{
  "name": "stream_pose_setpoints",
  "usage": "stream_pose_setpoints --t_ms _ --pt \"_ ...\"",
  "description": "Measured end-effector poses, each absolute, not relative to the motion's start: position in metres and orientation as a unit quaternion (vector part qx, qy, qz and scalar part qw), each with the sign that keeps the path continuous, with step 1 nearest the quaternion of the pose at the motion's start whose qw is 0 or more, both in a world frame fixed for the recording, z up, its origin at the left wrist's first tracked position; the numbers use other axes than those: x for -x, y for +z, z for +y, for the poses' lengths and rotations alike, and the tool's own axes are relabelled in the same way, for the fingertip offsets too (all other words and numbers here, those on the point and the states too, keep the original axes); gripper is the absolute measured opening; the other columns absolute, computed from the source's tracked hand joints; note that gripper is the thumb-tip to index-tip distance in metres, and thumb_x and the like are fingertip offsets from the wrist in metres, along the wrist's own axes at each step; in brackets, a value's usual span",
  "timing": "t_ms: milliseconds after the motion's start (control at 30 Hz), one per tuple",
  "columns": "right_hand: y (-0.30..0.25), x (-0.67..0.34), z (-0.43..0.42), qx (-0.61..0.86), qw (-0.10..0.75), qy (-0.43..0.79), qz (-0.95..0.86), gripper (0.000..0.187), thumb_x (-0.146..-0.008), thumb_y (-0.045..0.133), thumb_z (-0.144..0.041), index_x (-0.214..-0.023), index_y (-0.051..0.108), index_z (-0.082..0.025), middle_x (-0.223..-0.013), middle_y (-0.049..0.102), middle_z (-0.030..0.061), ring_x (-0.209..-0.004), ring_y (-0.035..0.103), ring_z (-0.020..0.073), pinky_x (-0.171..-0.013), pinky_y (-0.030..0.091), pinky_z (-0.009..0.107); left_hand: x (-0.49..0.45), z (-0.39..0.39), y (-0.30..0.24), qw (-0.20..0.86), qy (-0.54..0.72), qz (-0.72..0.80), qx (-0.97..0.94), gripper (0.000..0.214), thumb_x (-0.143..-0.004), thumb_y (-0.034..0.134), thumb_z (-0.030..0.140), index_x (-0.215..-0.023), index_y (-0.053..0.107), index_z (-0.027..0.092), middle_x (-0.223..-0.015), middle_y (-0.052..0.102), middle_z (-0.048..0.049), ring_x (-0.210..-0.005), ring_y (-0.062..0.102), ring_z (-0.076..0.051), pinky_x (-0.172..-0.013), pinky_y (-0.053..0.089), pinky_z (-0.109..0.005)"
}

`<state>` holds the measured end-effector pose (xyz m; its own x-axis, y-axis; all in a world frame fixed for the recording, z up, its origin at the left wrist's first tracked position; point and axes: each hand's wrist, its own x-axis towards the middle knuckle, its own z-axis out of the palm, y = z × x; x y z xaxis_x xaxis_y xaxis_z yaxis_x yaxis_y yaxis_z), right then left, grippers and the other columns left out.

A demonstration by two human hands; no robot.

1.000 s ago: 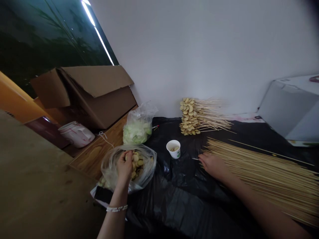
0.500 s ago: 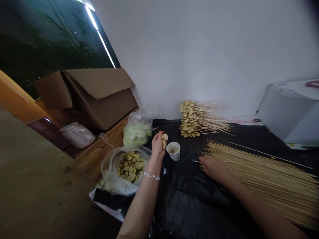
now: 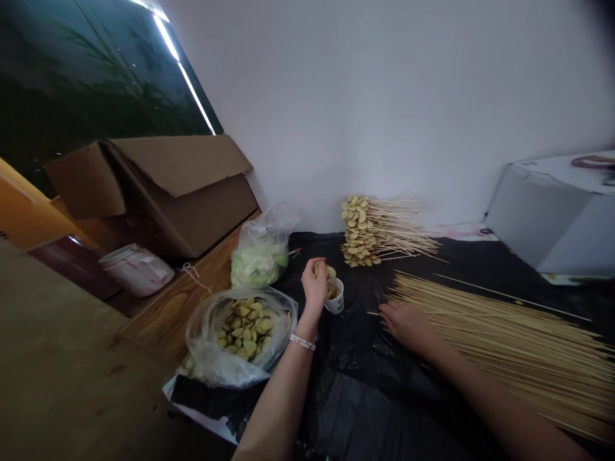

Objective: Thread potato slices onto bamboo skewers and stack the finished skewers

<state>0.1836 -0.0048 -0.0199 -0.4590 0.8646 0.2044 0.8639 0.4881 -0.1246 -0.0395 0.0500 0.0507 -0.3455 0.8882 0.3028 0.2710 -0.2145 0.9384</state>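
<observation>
My left hand (image 3: 314, 282) is closed on a few potato slices (image 3: 330, 273), held at the rim of a white paper cup (image 3: 337, 303). The cup stands on black plastic sheeting, with something pale inside it. To the right, my right hand (image 3: 400, 322) pinches a thin wooden skewer (image 3: 373, 314), whose tip points left past my fingers. A wide spread of loose skewers (image 3: 490, 346) lies beside and under my right forearm. Left of my left forearm, an open clear plastic bag (image 3: 196, 339) holds many potato slices (image 3: 246, 326).
Skewered potato slices (image 3: 358, 230) are stacked by the wall, sticks pointing right. A tied bag of cut cabbage (image 3: 259, 256) stands behind the potato bag. Further left are a white jar (image 3: 137, 270) and a cardboard box (image 3: 192, 205). A white box (image 3: 552, 218) stands far right.
My left hand has moved right and slightly down with the potato slices, from beside the cup to over its rim. My right hand keeps its pinch. The view has shifted slightly.
</observation>
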Motion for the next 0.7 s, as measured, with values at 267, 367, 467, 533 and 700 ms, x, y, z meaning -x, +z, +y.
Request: stream_pose_setpoints --t_ms 267,367,467,533,700 --pt "-0.017 -0.183 -0.007 0.508 0.124 0.004 -0.852 0.030 -0.096 0.036 -0.025 -0.091 0.065 -0.018 -0.084 0.067 0.0079 -0.077 0.060 0.0184 -0.062 0.033 0.027 0.038 0.041 0.050 0.176 0.549 0.567 -0.589 0.024 -0.087 0.048 0.036 -0.093 0.064 0.019 -0.076 0.065 -0.0030 -0.074 0.061 -0.015 -0.070 0.044 -0.025" --pt "-0.018 -0.183 -0.006 0.506 0.125 0.006 -0.853 0.030 -0.095 0.036 -0.025 -0.091 0.065 -0.018 -0.085 0.067 0.0085 -0.078 0.060 0.0185 -0.063 0.034 0.027 0.039 0.038 0.055 0.164 0.557 0.567 -0.585 0.022 -0.087 0.049 0.035 -0.093 0.064 0.020 -0.076 0.064 -0.0030 -0.075 0.061 -0.015 -0.070 0.044 -0.025" --pt "-0.019 -0.183 -0.006 0.504 0.124 0.007 -0.855 0.029 -0.095 0.037 -0.024 -0.092 0.065 -0.018 -0.085 0.067 0.0087 -0.077 0.060 0.0183 -0.063 0.034 0.027 0.033 0.029 0.064 0.170 0.596 0.552 -0.558 0.023 -0.087 0.050 0.037 -0.097 0.062 0.019 -0.075 0.062 -0.0024 -0.069 0.059 -0.013 -0.066 0.044 -0.023" --pt "-0.019 -0.183 -0.005 0.506 0.123 0.008 -0.854 0.029 -0.095 0.037 -0.023 -0.092 0.064 -0.017 -0.086 0.067 0.0089 -0.076 0.060 0.0182 -0.063 0.034 0.027 0.023 0.020 0.069 0.228 0.621 0.524 -0.537 0.026 -0.085 0.053 0.039 -0.101 0.059 0.019 -0.072 0.060 -0.0009 -0.058 0.054 -0.010 -0.058 0.042 -0.021" --pt "-0.015 -0.182 -0.005 0.509 0.122 0.014 -0.852 0.025 -0.093 0.039 -0.023 -0.092 0.064 -0.017 -0.086 0.067 0.0088 -0.078 0.061 0.0187 -0.064 0.036 0.027 -0.009 0.000 0.057 0.513 0.521 0.411 -0.544 0.035 -0.078 0.064 0.042 -0.099 0.056 0.015 -0.072 0.063 -0.0019 -0.052 0.050 -0.008 -0.046 0.035 -0.018"
